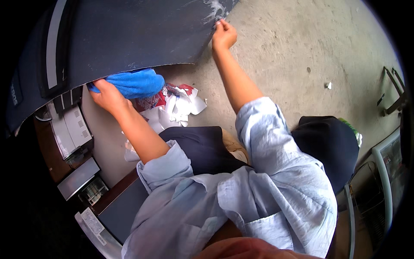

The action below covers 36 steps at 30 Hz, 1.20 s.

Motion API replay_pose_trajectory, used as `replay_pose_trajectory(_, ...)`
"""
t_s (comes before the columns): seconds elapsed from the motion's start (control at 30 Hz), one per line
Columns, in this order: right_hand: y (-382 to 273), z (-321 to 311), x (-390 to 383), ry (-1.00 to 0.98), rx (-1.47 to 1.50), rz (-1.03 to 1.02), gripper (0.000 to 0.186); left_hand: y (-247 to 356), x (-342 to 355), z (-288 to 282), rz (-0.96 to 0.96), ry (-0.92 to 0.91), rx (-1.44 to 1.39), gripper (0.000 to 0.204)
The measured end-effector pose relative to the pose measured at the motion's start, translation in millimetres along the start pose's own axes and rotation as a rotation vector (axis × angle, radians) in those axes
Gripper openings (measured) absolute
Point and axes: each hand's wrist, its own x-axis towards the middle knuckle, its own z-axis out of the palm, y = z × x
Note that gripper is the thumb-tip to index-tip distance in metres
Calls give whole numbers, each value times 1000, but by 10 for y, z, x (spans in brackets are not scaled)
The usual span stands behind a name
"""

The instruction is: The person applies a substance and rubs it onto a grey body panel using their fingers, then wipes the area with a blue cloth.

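A large dark blue-grey panel [129,34] with a pale stripe spans the upper left. My left hand [108,96] is closed at its lower edge, with a bunched blue cloth [137,83] in its grasp. Its fingertips are partly hidden by the panel edge. At the panel's right edge my right hand [224,34] is pinched shut, beside a whitish smear [214,9] on the dark surface. Whatever lies between those fingertips is too small to make out.
Crumpled white and red paper [179,103] lies on the concrete floor [293,56] below the cloth. A white box-shaped device [71,129] stands at the left. Grey metal frames [381,172] are at the right, and a small scrap [328,85] rests on the floor.
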Motion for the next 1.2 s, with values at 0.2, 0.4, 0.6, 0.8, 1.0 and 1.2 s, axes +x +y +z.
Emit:
replay_pose_trajectory(0.2,-318,-197,-783,-108,-155,-339,26,-54,-25,97,-57,84,-82,56)
replay_pose_trajectory(0.4,-393,-164,-890,-179,-92,-337,41,139,-121,107,-151,100,-66,58)
replay_pose_trajectory(0.6,-574,76,-21,6,-140,-469,38,-32,47,138,-62,9,-115,61)
replay_pose_trajectory(0.8,-847,-172,-893,-335,-57,-382,55,207,-147,186,-180,99,-116,58)
replay_pose_trajectory(1.0,-729,18,351,-225,-205,-305,48,169,-122,196,-133,63,-107,62)
replay_pose_trajectory(1.2,-1127,-136,-484,-432,-205,-375,54,184,-119,218,-186,161,-130,59)
